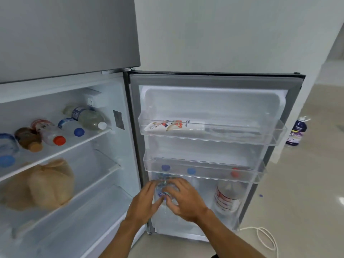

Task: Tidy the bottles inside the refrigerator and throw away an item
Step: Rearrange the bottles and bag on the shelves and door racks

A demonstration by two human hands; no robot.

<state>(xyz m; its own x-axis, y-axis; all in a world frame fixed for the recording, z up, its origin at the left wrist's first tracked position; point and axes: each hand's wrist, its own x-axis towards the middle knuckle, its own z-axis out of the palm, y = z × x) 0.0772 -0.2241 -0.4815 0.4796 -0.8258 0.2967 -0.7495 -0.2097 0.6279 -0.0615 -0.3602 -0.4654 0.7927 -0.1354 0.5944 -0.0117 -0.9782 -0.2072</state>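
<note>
Gripping a clear water bottle [163,190] between both palms, I hold it at the left end of the lowest door rack of the open refrigerator door [290,101]. My left hand [143,200] presses its left side, fingers pointing up and inward; my right hand [186,200] wraps its right side and front, fingers curled round the plastic. Whether the bottle rests on the rack floor or is lifted clear, I cannot tell.

Further right in the same rack stands a large clear bottle with a red-and-white label [228,198]. Three caps, two blue and one red, show blurred through the middle door shelf [202,175]. The upper door shelf [214,133] holds a flat white pouch with printed figures [173,125], lying on its side.

Inside the cabinet, on the left, the top glass shelf [89,138] carries several bottles lying with caps toward me: one white-capped [87,116], one blue-capped [71,127], one orange-capped [49,132], one brown [28,139]. A tan bag [48,185] sits on the shelf below.

On the floor at far right stands a purple bottle [297,132]; a white cord [264,237] lies nearer.
</note>
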